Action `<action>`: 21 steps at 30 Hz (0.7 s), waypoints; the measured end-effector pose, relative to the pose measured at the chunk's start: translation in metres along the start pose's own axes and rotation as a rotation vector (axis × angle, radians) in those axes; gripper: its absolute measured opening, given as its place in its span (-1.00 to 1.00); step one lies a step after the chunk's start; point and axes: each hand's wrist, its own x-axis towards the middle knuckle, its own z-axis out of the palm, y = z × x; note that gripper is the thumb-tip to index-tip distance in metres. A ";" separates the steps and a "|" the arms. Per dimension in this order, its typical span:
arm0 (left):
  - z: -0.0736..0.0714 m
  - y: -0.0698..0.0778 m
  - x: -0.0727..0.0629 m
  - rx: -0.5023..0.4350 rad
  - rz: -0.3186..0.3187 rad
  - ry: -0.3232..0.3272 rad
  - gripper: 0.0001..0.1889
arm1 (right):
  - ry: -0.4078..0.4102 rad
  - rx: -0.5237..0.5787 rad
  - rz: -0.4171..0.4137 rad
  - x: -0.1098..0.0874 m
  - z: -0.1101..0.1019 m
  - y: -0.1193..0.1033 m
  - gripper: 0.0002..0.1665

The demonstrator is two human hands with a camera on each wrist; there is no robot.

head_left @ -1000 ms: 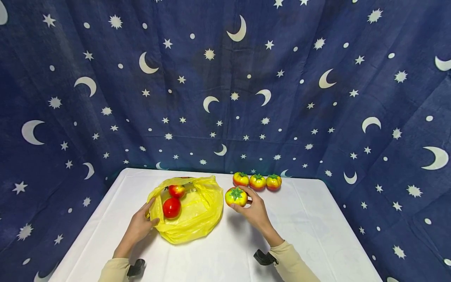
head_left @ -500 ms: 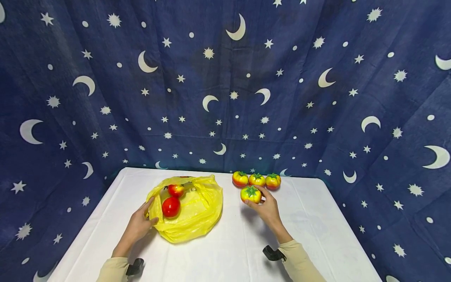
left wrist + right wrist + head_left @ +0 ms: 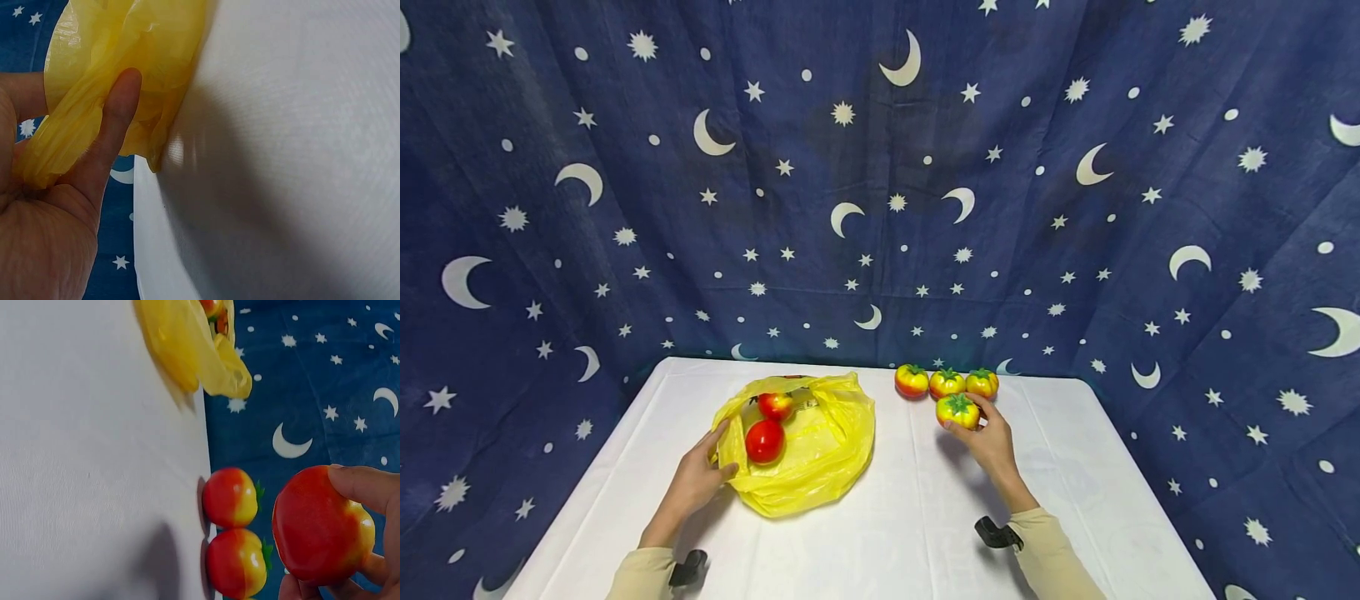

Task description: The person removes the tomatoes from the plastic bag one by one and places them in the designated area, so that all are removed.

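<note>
My left hand (image 3: 696,482) grips the left edge of a yellow plastic bag (image 3: 831,475), which lies with its mouth spread open on the table. In the left wrist view, gathered plastic (image 3: 65,140) runs between thumb and fingers. Inside the bag sit a plain red tomato (image 3: 765,442) and a red-yellow one (image 3: 776,406). My right hand (image 3: 997,450) holds a yellow-and-red tomato (image 3: 957,411) with a green leafy top, raised above the cloth. Its red underside (image 3: 319,525) faces the right wrist camera. Just behind it stand three similar tomatoes (image 3: 912,382) in a row.
A white cloth covers the table (image 3: 880,550). Behind and at the sides hangs a dark blue curtain (image 3: 880,250) with moons and stars. The row of tomatoes stands by the table's back edge, to the right of the bag.
My right hand has carried the held tomato rightward, away from the bag, to in front of the tomato row. The left hand and the bag stay where they were.
</note>
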 end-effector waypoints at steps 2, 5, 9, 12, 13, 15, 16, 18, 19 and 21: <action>0.000 0.000 0.000 -0.001 -0.002 -0.001 -0.15 | 0.001 0.000 0.011 0.002 -0.003 0.003 -0.17; 0.001 -0.001 0.001 0.002 0.001 0.003 -0.15 | 0.001 0.002 0.031 0.005 -0.006 0.009 -0.17; 0.000 -0.002 0.001 0.003 0.006 0.008 -0.15 | 0.003 -0.018 0.059 0.010 -0.009 0.019 -0.16; 0.000 -0.002 0.001 0.001 0.003 0.006 -0.14 | 0.012 -0.033 0.060 0.013 -0.011 0.027 -0.17; 0.001 -0.002 0.001 0.002 0.001 0.005 -0.14 | 0.014 -0.041 0.060 0.013 -0.012 0.030 -0.17; 0.001 -0.002 0.002 0.002 0.001 0.005 -0.14 | 0.021 -0.051 0.061 0.014 -0.014 0.034 -0.17; 0.001 -0.002 0.002 0.003 0.001 0.006 -0.14 | 0.021 -0.052 0.065 0.015 -0.015 0.036 -0.17; 0.002 -0.003 0.003 0.004 0.001 0.008 -0.14 | 0.020 -0.054 0.081 0.017 -0.017 0.039 -0.17; 0.002 -0.003 0.003 0.006 0.002 0.009 -0.14 | 0.019 -0.058 0.090 0.017 -0.019 0.040 -0.16; 0.001 -0.004 0.004 0.005 0.001 0.010 -0.13 | 0.021 -0.052 0.104 0.019 -0.021 0.042 -0.16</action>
